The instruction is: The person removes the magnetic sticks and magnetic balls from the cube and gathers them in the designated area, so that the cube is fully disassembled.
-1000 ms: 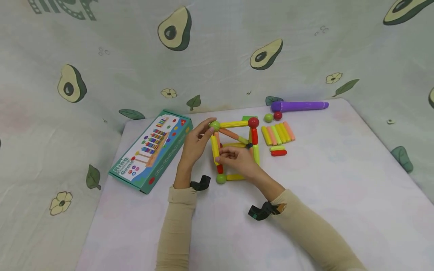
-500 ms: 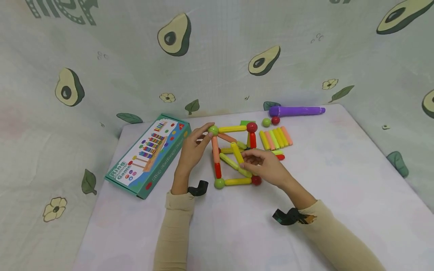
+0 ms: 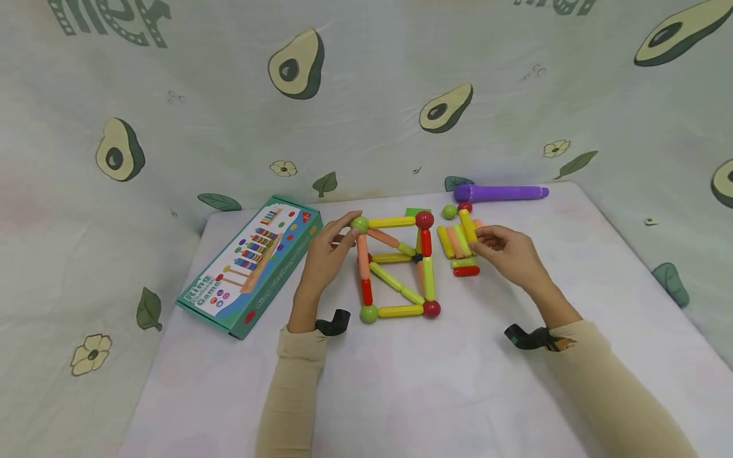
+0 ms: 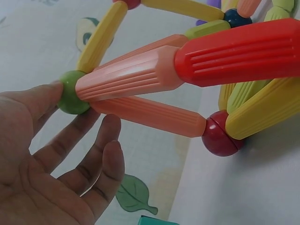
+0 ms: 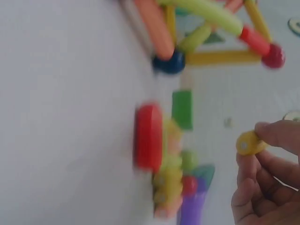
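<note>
A cube-like frame of magnetic building sticks (image 3: 364,257) and balls stands mid-table, with diagonal sticks across some sides. My left hand (image 3: 325,257) pinches the green ball (image 3: 359,224) at its upper left corner between thumb and fingers; the left wrist view shows the other fingers loosely bent below the salmon stick (image 4: 133,72). To the right of the frame, my right hand (image 3: 512,254) pinches a yellow stick (image 3: 467,224) by its near end. That stick overlaps the row of loose sticks (image 3: 452,242) in the head view; the right wrist view shows its end face.
A short yellow-green stick (image 3: 464,262) and a short red stick (image 3: 466,271) lie before the row. Behind it are a loose green ball (image 3: 449,212), a red ball (image 3: 465,207) and a purple stick-shaped object (image 3: 504,193). A game box (image 3: 249,264) lies at left.
My right hand has carried the yellow stick from the frame's left upright out to the right, over the loose sticks. My left hand stays on the green ball.
</note>
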Motion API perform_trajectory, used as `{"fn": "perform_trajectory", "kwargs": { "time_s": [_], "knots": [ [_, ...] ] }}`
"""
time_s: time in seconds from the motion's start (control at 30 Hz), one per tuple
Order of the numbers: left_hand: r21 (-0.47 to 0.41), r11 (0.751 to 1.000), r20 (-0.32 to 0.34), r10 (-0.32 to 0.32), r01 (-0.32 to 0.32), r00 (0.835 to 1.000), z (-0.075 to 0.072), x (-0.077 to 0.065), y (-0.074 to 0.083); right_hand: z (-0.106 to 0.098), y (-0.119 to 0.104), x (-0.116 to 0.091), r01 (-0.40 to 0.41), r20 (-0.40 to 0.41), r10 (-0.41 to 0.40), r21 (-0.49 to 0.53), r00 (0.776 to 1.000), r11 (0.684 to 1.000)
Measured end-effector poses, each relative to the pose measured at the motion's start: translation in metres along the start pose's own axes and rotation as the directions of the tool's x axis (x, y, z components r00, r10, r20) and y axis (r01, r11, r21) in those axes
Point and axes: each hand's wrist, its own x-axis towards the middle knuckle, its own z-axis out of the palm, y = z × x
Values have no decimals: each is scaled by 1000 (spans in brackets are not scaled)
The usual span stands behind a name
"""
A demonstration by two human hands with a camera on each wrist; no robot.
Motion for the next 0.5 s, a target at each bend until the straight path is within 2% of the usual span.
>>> {"fn": "perform_trajectory", "kwargs": {
  "time_s": [0.1, 0.23, 0.5],
  "knots": [
    [0, 1000, 8, -18, 18, 1000, 1, 1, 1, -11, 17, 10, 6, -38, -9, -96, 999, 995],
    [-6, 1000, 5, -23, 23, 1000, 1, 1, 1, -21, 34, 23, -35, -44, 28, -167, 999, 985],
    [-6, 1000, 6, -27, 27, 1000, 1, 1, 0, -24, 59, 36, -80, -55, 70, -195, 996, 978]
  ]
}}
